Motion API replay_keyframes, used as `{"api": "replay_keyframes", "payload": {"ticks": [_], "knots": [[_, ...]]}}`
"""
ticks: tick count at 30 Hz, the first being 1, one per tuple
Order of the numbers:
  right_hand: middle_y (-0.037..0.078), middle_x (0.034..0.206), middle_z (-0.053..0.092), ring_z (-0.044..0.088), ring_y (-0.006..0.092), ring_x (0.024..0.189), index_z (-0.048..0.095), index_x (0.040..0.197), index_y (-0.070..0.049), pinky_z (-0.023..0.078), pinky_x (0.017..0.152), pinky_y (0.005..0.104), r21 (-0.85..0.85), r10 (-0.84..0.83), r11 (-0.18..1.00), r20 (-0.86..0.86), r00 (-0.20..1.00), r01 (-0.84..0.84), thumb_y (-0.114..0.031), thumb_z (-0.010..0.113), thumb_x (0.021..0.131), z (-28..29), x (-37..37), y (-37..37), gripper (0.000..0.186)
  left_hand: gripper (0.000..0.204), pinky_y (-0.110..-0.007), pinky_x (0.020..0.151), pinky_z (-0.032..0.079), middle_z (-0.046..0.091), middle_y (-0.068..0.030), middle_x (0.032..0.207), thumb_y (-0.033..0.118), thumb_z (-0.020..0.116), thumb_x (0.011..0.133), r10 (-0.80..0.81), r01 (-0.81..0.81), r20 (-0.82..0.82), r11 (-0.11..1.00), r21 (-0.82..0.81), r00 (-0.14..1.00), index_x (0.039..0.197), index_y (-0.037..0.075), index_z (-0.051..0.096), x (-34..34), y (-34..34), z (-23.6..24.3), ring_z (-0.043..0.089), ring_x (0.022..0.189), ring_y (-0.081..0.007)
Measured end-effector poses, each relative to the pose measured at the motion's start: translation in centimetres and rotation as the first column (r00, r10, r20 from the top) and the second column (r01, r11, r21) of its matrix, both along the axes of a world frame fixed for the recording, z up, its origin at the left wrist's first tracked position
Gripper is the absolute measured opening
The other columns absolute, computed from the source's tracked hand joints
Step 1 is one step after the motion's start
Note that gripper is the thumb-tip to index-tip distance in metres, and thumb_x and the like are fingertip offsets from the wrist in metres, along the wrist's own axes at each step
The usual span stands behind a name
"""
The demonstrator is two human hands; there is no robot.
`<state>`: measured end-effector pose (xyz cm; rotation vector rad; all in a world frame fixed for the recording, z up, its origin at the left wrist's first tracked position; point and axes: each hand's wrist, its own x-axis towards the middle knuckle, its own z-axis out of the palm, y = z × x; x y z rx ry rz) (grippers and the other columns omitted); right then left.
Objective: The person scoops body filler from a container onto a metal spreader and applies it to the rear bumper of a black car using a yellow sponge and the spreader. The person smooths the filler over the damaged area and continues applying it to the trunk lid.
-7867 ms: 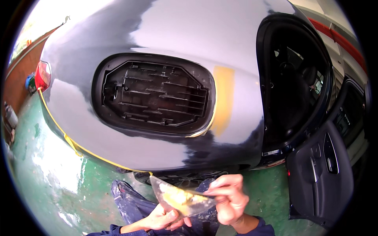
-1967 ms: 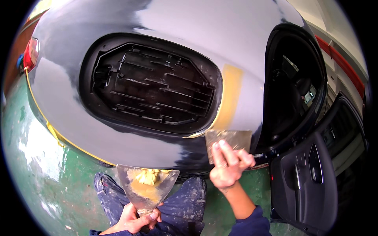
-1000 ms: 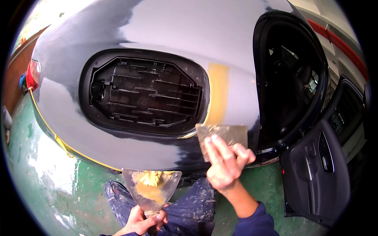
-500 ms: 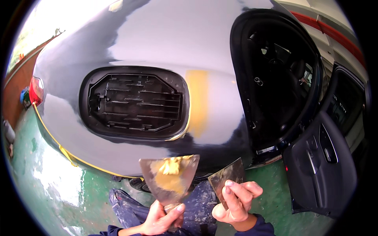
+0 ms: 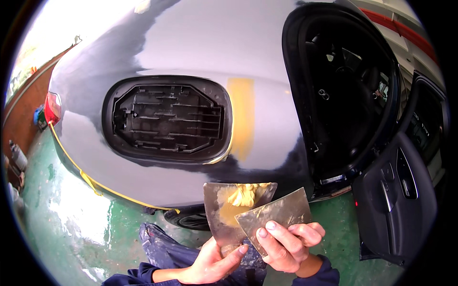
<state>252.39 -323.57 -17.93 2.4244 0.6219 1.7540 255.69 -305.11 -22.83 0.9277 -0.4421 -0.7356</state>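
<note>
Head view: a grey sanded car body panel (image 5: pixel 191 43) fills the frame, a yellow filler strip (image 5: pixel 241 114) beside its dark recessed opening (image 5: pixel 169 121). Below, the left hand (image 5: pixel 212 260) closes its grip on a metal mixing plate (image 5: pixel 224 214) held flat, likely to carry the filler lump (image 5: pixel 245 194). The right hand (image 5: pixel 286 245) pinches a thin spreader (image 5: pixel 276 214) overlapping it. The contact edge is hidden.

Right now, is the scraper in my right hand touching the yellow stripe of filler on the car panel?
Apart. The head view shows the scraper in the right hand held low, with bare grey panel between it and the yellow filler stripe.
</note>
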Motion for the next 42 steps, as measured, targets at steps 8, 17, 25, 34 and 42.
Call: {"api": "replay_keyframes", "payload": {"ticks": [8, 17, 25, 34, 42], "knots": [[-0.011, 0.111, 0.069, 0.042, 0.0137, 0.089, 0.079, 0.104, -0.02, 0.031, 0.084, 0.0321, -0.031, 0.032, 0.999, -0.158, 0.987, -0.037, -0.019, 0.068, 0.076, -0.2, -0.1, 0.2, 0.03, 0.021, -0.022, 0.047, 0.028, 0.048, 0.0087, 0.065, 0.012, 0.059, 0.103, 0.17, -0.223, 0.232, 0.949, 0.223, 0.958, 0.122, 0.002, 0.058, -1.0, 0.8, 3.3, 0.037, 0.053, -0.0022], [0.005, 0.105, 0.074, 0.056, 0.0224, 0.092, 0.08, 0.103, -0.003, 0.038, 0.089, 0.0329, 0.19, -0.027, 0.982, 0.142, 0.99, 0.0, -0.001, 0.065, 0.078, 4.9, 10.8, -4.0, 0.029, 0.021, -0.025, 0.042, 0.026, 0.046, 0.0045, 0.056, 0.019, 0.061, 0.103, 0.452, -0.455, 0.054, 0.876, 0.157, 0.89, 0.087, 0.009, 0.052, -0.1, 3.8, 2.0, 0.036, 0.044, -0.0056], [-0.001, 0.104, 0.073, 0.055, 0.0202, 0.094, 0.08, 0.104, -0.008, 0.035, 0.091, 0.0327, 0.043, -0.045, 0.998, 0.212, 0.976, 0.036, 0.0, 0.067, 0.077, 8.5, 17.6, -5.6, 0.031, 0.018, -0.026, 0.042, 0.03, 0.048, 0.0022, 0.058, 0.017, 0.063, 0.101, 0.407, -0.359, -0.07, 0.864, 0.354, 0.911, 0.089, 0.006, 0.056, -2.2, 6.7, 0.3, 0.041, 0.044, -0.0072], [-0.001, 0.102, 0.074, 0.056, 0.0196, 0.092, 0.08, 0.102, -0.008, 0.036, 0.09, 0.0323, 0.058, -0.051, 0.997, 0.179, 0.983, 0.041, 0.002, 0.067, 0.075, 8.8, 17.3, -4.8, 0.032, 0.021, -0.026, 0.042, 0.032, 0.049, 0.0016, 0.057, 0.015, 0.063, 0.101, 0.422, -0.337, -0.142, 0.851, 0.403, 0.896, 0.084, 0.006, 0.054, -2.0, 8.0, -1.2, 0.042, 0.044, -0.0085], [-0.001, 0.1, 0.074, 0.057, 0.0194, 0.092, 0.079, 0.101, -0.008, 0.036, 0.089, 0.0325, 0.042, -0.072, 0.997, 0.158, 0.985, 0.067, 0.003, 0.067, 0.073, 9.2, 17.5, -4.6, 0.032, 0.021, -0.027, 0.041, 0.033, 0.051, 0.0008, 0.056, 0.015, 0.064, 0.1, 0.46, -0.429, -0.016, 0.839, 0.336, 0.888, 0.083, 0.007, 0.055, -1.6, 7.9, -2.1, 0.043, 0.043, -0.0096]]}}
